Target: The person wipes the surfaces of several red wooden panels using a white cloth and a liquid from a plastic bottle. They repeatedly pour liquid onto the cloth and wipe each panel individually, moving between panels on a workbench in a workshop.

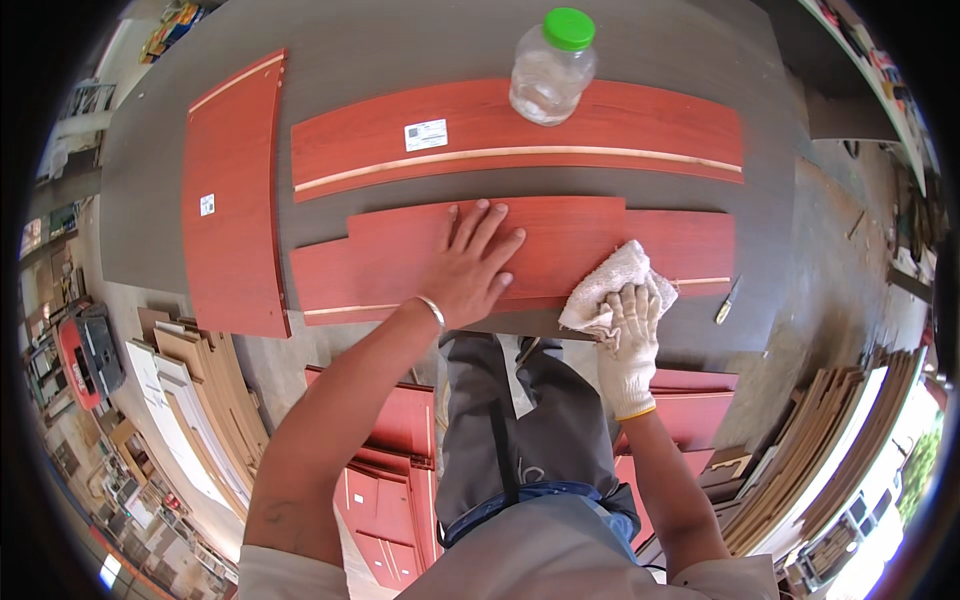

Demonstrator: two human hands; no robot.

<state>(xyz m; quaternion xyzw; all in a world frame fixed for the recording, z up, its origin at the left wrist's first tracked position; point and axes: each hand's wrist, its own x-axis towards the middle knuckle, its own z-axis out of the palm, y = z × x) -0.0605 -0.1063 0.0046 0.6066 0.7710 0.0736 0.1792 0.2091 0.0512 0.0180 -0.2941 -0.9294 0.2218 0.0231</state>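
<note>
My bare left hand point(472, 265), with a bracelet at the wrist, rests with spread fingers on a red-brown wood panel point(570, 235) at the table's near edge. In a white knit glove, my right hand point(630, 335) presses a whitish cloth point(622, 272) against the near right part of this panel. The cloth bunches under and ahead of the gloved fingers. A second long panel point(640, 130) with a pale strip and a label lies just beyond. At its far side stands a clear plastic jar point(552, 80) with a green lid; its contents are hard to make out.
Another red-brown panel point(235, 210) lies at the left of the grey table point(145, 220). A small pointed tool point(728, 300) is near the right edge. Stacked boards point(815, 450) stand on the floor at both sides, and more red panels point(400, 425) lie below the table edge.
</note>
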